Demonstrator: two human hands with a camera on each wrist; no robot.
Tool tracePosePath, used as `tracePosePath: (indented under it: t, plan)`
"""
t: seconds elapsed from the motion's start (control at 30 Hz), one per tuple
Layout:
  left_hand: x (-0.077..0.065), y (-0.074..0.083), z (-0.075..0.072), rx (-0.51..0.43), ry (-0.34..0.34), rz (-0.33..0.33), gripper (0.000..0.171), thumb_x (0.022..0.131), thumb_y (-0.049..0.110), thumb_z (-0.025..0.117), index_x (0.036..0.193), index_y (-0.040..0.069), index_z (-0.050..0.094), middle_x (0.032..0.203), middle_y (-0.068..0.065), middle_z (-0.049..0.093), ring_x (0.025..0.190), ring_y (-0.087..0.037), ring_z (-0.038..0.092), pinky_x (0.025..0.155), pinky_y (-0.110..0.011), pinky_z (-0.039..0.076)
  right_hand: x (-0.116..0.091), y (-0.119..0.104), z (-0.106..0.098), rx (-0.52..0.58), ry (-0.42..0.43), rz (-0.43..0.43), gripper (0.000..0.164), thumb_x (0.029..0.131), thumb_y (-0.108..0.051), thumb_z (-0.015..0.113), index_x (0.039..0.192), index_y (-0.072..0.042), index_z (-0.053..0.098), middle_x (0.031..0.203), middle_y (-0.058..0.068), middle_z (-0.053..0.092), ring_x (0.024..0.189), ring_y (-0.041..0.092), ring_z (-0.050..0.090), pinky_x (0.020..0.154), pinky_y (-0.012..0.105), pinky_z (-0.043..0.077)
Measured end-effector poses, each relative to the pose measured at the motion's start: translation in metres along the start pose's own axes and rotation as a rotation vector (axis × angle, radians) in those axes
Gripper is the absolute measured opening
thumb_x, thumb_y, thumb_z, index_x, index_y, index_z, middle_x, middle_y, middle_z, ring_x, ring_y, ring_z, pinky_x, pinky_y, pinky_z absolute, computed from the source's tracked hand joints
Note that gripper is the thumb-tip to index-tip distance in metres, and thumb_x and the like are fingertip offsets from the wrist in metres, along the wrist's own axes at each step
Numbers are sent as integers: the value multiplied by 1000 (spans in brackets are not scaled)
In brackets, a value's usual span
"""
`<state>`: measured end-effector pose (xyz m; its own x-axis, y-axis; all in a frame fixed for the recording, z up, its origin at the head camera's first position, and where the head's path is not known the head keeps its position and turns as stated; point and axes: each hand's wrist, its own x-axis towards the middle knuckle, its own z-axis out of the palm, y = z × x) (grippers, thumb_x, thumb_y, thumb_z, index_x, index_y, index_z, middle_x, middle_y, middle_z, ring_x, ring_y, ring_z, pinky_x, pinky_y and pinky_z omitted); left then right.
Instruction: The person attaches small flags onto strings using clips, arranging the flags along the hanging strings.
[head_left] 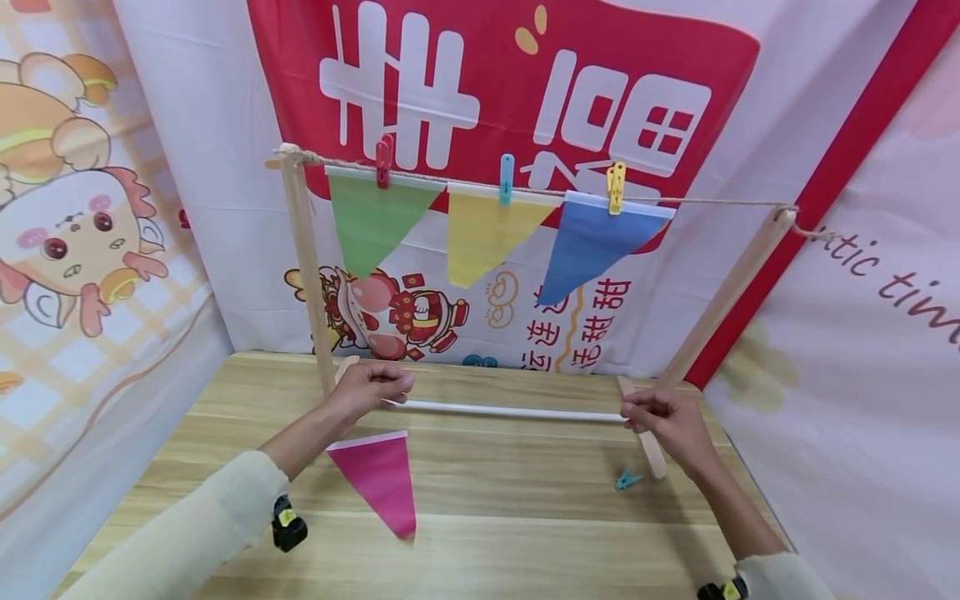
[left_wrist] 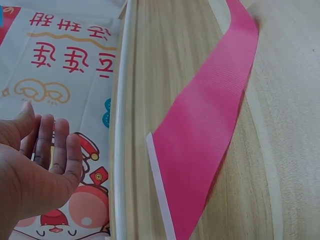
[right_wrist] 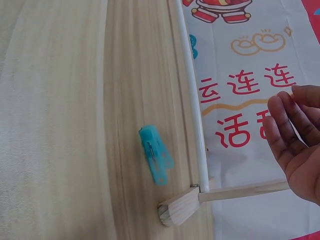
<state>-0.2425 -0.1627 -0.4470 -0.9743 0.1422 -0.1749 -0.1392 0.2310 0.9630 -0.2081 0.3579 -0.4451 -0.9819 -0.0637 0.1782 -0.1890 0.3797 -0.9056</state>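
Note:
My left hand [head_left: 370,390] hovers near the left end of a white rod [head_left: 517,410], its fingers loosely bent and empty in the left wrist view. Near the rod's right end is my right hand [head_left: 670,421]; the right wrist view shows relaxed fingers with nothing between them. A pink pennant [head_left: 380,482] with a white top edge lies on the table below my left hand. The teal clothespin [right_wrist: 154,154] lies by the right wooden foot [head_left: 651,454]. Green [head_left: 378,218], yellow [head_left: 491,233] and blue [head_left: 596,242] pennants hang from a twine string [head_left: 720,200].
Two wooden posts, left [head_left: 306,258] and right [head_left: 723,300], carry the string. Red [head_left: 384,161], blue [head_left: 507,177] and yellow [head_left: 616,187] clothespins grip the hung pennants. Printed cloth [head_left: 202,167] stands behind the wooden table [head_left: 525,533].

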Motion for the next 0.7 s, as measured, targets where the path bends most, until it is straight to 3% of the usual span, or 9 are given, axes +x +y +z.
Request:
tracePosePath:
  t: [0.2, 0.33, 0.7]
  plan:
    - [-2, -4, 0, 2, -3, -21, 38, 112, 28, 75, 138, 0, 74, 131, -20, 81, 108, -22, 82, 99, -39, 69, -4, 8, -1, -34, -12, 11, 28, 106, -8, 79, 122, 15, 76, 94, 14, 84, 79, 10, 80, 74, 31, 70]
    - [-3, -9, -1, 14, -6, -26, 35, 112, 27, 75, 135, 1, 75, 128, -19, 81, 105, -18, 81, 94, -34, 68, -8, 14, -1, -48, -21, 36, 27, 106, -8, 79, 122, 14, 77, 98, 16, 84, 80, 10, 80, 75, 30, 70]
    - [-7, -25, -4, 18, -5, -63, 34, 111, 26, 76, 134, 0, 75, 124, -18, 81, 109, -26, 79, 105, -49, 66, -21, 31, 0, -82, -70, 181, 30, 107, -11, 78, 126, 12, 75, 108, 20, 84, 83, 14, 81, 75, 33, 70]
